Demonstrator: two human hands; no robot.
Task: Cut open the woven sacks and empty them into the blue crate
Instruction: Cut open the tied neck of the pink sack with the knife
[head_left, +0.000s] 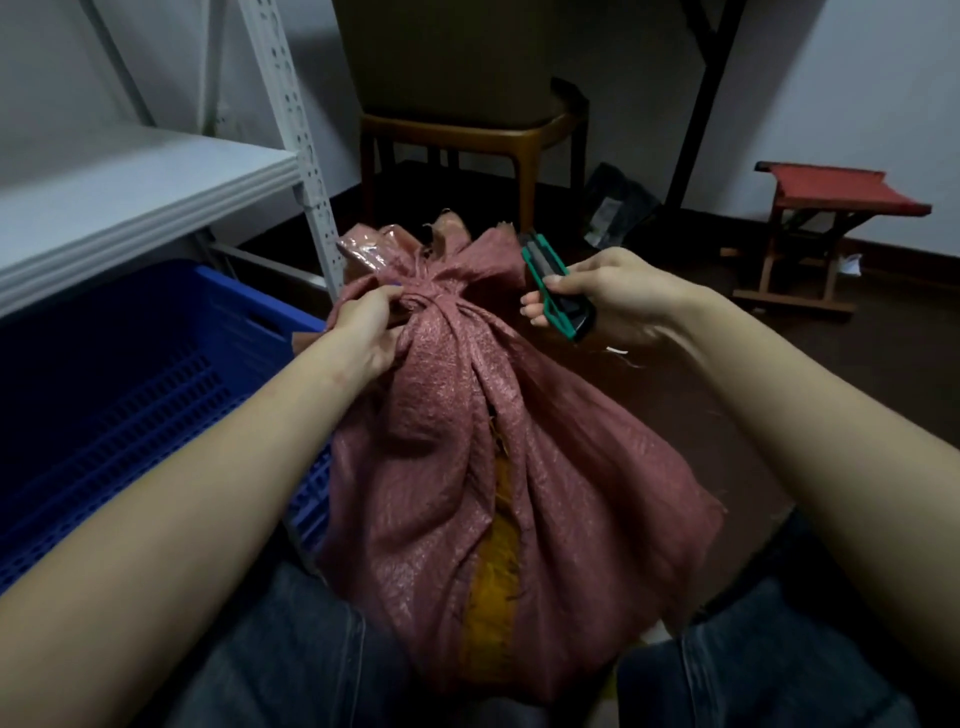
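Note:
A pink woven sack stands between my knees, its neck tied in a bunch at the top. A slit down its front shows yellow-orange material inside. My left hand grips the gathered neck from the left. To the right of the neck, my right hand holds a green and black utility knife, its tip pointing up toward the sack's top flap. The blue crate sits on the floor at my left, touching the sack's side.
A white metal shelf with a perforated post hangs over the crate. A wooden chair stands behind the sack. A red folding stool is at the far right. A dark bag lies by the wall.

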